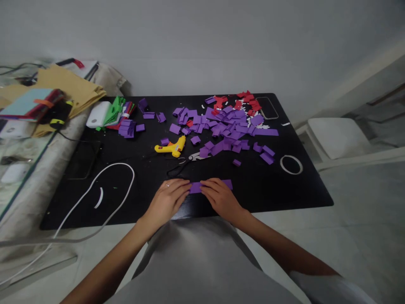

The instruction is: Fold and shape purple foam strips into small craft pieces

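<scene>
A flat purple strip [195, 188] lies near the front edge of the black table. At the strip's left end, my left hand [169, 198] has its fingers bent together over the strip and gripping it. My right hand [220, 196] holds the same strip farther right, with its fingers closed and the end showing beyond them. Just behind my hands are a yellow glue gun [172, 147] and scissors [195, 156], whose blades partly disappear under purple pieces. A heap of folded purple pieces [229, 124] spreads over the back of the table.
Red pieces [253, 103] and white scraps lie at the back right, near a white ring [291, 164]. A white cable [126, 169] loops over the left side. Bundled coloured sheets [117, 110] sit at the back left. A chair [337, 137] stands to the right.
</scene>
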`<state>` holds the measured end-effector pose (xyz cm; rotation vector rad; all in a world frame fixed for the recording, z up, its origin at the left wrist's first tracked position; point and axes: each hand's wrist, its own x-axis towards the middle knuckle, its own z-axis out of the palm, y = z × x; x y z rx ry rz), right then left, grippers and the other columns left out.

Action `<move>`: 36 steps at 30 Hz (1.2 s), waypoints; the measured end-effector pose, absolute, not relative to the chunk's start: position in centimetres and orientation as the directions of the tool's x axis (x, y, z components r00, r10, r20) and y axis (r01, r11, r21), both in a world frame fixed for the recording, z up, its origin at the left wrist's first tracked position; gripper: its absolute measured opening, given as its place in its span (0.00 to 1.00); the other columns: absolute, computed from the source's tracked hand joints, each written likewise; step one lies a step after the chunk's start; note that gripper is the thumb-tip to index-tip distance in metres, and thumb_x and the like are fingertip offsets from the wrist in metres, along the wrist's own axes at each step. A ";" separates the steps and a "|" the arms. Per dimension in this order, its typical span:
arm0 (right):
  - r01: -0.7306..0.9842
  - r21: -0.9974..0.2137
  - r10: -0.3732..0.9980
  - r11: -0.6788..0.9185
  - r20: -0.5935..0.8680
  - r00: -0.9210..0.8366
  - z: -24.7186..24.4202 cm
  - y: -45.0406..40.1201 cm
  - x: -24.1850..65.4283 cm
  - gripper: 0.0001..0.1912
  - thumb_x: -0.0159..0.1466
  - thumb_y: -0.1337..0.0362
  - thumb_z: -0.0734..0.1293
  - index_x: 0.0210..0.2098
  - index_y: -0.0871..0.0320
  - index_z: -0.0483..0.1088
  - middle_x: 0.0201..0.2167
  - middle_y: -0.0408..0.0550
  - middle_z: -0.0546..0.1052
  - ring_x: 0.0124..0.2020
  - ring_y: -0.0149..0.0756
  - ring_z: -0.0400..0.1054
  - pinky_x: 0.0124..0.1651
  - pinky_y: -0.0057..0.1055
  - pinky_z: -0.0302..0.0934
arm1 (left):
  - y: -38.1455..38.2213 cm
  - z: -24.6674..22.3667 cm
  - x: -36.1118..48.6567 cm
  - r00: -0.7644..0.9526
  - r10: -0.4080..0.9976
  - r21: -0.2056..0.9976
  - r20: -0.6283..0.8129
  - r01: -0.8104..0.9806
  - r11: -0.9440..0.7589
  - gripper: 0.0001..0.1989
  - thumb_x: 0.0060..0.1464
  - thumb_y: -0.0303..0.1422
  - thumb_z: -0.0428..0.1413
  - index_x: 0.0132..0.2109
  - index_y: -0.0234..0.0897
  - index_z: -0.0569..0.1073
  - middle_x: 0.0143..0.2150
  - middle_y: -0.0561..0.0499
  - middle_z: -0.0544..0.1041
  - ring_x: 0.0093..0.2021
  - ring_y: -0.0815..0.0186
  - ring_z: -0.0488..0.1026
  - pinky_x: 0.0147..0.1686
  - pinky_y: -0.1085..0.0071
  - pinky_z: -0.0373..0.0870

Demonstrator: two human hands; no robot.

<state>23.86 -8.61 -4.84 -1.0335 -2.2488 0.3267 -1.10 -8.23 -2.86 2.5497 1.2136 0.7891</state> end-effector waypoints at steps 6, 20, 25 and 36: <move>0.560 -0.424 0.701 0.712 0.475 -0.532 -4.6 -9.6 23.7 0.11 0.75 0.69 0.66 0.48 0.64 0.81 0.49 0.56 0.85 0.49 0.45 0.75 0.54 0.44 0.78 | -10.5 -4.2 -0.9 0.567 0.718 0.336 0.405 0.638 -0.693 0.11 0.70 0.29 0.58 0.56 0.35 0.80 0.57 0.45 0.84 0.59 0.55 0.80 0.56 0.56 0.78; 0.398 -0.521 0.645 0.755 0.483 -0.592 -5.4 -14.9 24.1 0.13 0.76 0.70 0.64 0.54 0.63 0.79 0.51 0.55 0.85 0.56 0.44 0.76 0.57 0.42 0.78 | -16.9 -5.8 -3.7 0.566 0.666 0.328 0.485 0.589 -0.739 0.12 0.66 0.23 0.61 0.54 0.34 0.80 0.54 0.45 0.86 0.56 0.55 0.79 0.54 0.57 0.74; 0.413 -0.503 0.644 0.759 0.487 -0.590 -5.2 -14.8 24.1 0.13 0.75 0.70 0.65 0.54 0.63 0.79 0.52 0.55 0.85 0.56 0.44 0.77 0.57 0.42 0.78 | -16.6 -5.8 -3.3 0.560 0.658 0.352 0.503 0.563 -0.748 0.12 0.67 0.22 0.60 0.54 0.33 0.79 0.54 0.46 0.86 0.56 0.57 0.80 0.54 0.59 0.74; 0.405 -0.523 0.656 0.750 0.510 -0.556 -5.6 -15.2 24.0 0.12 0.72 0.71 0.69 0.53 0.63 0.79 0.51 0.55 0.85 0.57 0.43 0.77 0.58 0.41 0.78 | -16.7 -5.7 -3.0 0.539 0.666 0.345 0.515 0.581 -0.737 0.11 0.67 0.26 0.61 0.54 0.37 0.81 0.52 0.46 0.86 0.56 0.57 0.80 0.53 0.60 0.74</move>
